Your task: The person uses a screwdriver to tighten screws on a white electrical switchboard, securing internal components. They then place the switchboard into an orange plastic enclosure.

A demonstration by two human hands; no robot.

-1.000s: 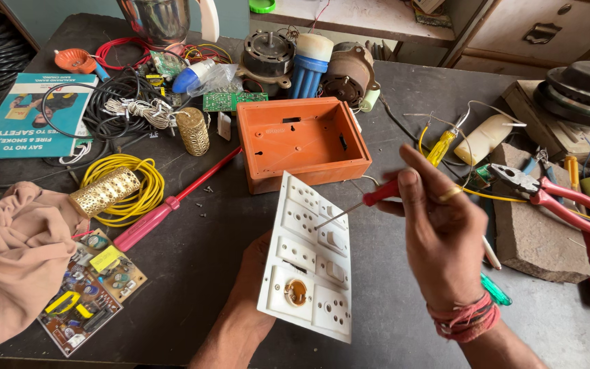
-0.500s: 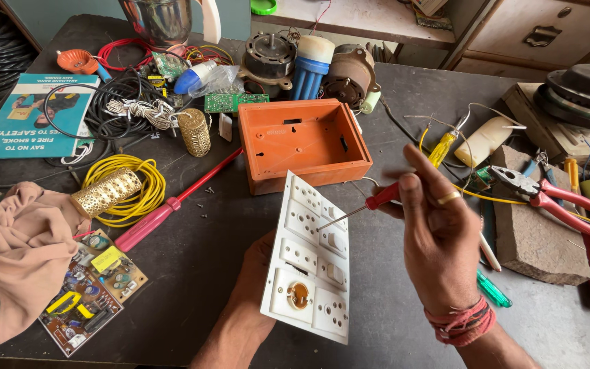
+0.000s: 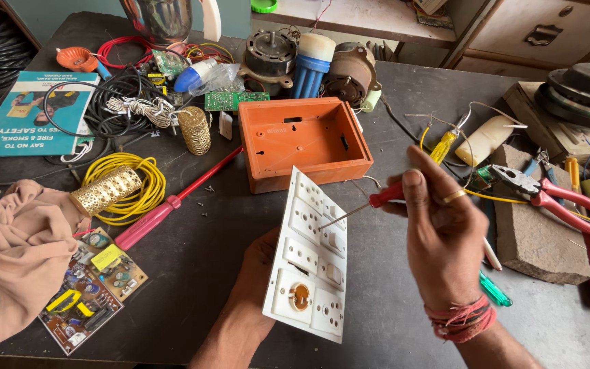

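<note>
Little has shifted since the earlier frames: the right hand [image 3: 442, 236] still holds the small red-handled screwdriver [image 3: 363, 206] at the same slant, its tip only a touch lower on the white switch plate [image 3: 312, 256], and the plate stays propped at the same tilt.

That right hand is closed around the screwdriver's red handle, thumb pressed along it, with a ring on one finger and red thread around the wrist. The thin metal shaft runs down and to the left, and its tip meets the upper part of the plate, beside the rocker switches. The left hand [image 3: 257, 263] sits behind the plate's left edge, gripping it from the back; its fingers are hidden, so how far it is closed cannot be told.

The plate stands on the dark table [image 3: 206, 273], just in front of the orange plastic box [image 3: 302, 140], which lies open side up. Left of the box, a long pink-handled screwdriver [image 3: 172, 201] lies aslant, and beyond it is a coil of yellow wire [image 3: 128, 188] with a perforated brass tube [image 3: 104, 190] on it. Farther to the front left of the box lie a circuit board [image 3: 90, 290] and a pink cloth [image 3: 8, 253]. Right of the box, red-handled pliers [image 3: 554, 201] rest on a stone block [image 3: 534, 236].
</note>
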